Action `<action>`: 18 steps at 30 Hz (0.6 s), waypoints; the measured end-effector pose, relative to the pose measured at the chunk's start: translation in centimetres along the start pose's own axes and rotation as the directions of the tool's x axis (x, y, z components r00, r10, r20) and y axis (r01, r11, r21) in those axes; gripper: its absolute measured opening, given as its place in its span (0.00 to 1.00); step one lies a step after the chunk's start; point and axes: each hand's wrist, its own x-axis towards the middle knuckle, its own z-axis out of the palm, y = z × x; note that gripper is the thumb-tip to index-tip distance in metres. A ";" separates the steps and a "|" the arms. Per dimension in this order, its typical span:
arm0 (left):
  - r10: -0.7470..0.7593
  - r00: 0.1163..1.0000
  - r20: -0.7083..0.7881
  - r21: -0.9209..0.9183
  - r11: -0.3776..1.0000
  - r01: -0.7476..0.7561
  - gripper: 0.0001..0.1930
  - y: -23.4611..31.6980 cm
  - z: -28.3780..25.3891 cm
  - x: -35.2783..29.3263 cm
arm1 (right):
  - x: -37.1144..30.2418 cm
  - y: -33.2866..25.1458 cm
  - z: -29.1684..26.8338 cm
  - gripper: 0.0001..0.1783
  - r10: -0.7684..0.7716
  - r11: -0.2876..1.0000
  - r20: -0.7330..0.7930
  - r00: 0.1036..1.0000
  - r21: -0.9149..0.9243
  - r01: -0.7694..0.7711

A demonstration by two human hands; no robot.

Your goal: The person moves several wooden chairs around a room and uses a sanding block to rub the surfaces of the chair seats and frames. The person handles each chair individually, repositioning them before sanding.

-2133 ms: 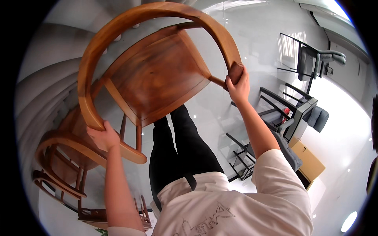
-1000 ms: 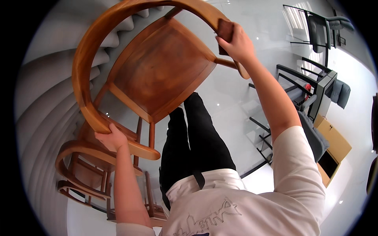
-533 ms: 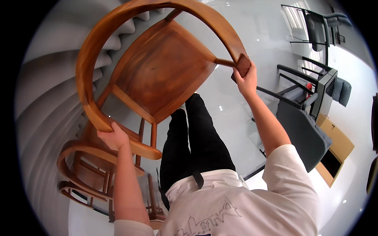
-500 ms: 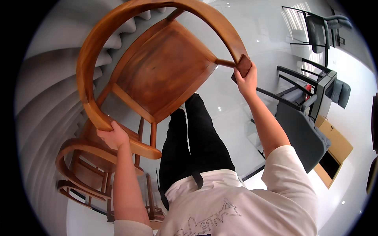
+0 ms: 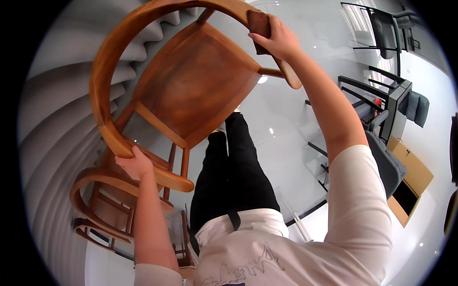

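Steadying the wooden chair [image 5: 198, 78] before me (apparently), the left hand [image 5: 136, 163] grips its rail [image 5: 101, 78] while the right hand [image 5: 280, 39] clasps a brown pad [image 5: 258, 24].

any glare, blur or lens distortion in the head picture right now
Head view: fisheye distortion, with the pleated grey curtain curving near the black rim; head view: small bright glints on the glossy floor, plus pale light streaks at upper right; head view: the wooden chair and right hand look reasonably clear, no heavy blur.
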 end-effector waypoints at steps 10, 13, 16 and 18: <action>0.008 1.000 0.019 -0.014 1.000 -0.008 0.40 -0.5 0.0 0.4 | -14.9 5.4 5.0 0.39 0.335 0.901 -0.241 0.911 0.364 -0.235; 0.026 1.000 -0.004 -0.046 0.999 -0.026 0.39 -0.8 -0.2 0.3 | -15.3 5.5 5.8 0.39 0.387 0.877 -0.291 0.875 0.410 -0.251; 0.036 0.999 -0.038 -0.042 0.998 -0.038 0.38 -0.9 -0.4 0.0 | -14.9 6.6 5.8 0.39 0.365 0.911 -0.279 0.888 0.304 -0.279; 0.031 0.999 -0.026 -0.063 0.997 -0.033 0.38 -0.7 -0.5 0.0 | -14.0 5.6 4.8 0.40 0.324 0.941 -0.259 0.910 0.190 -0.281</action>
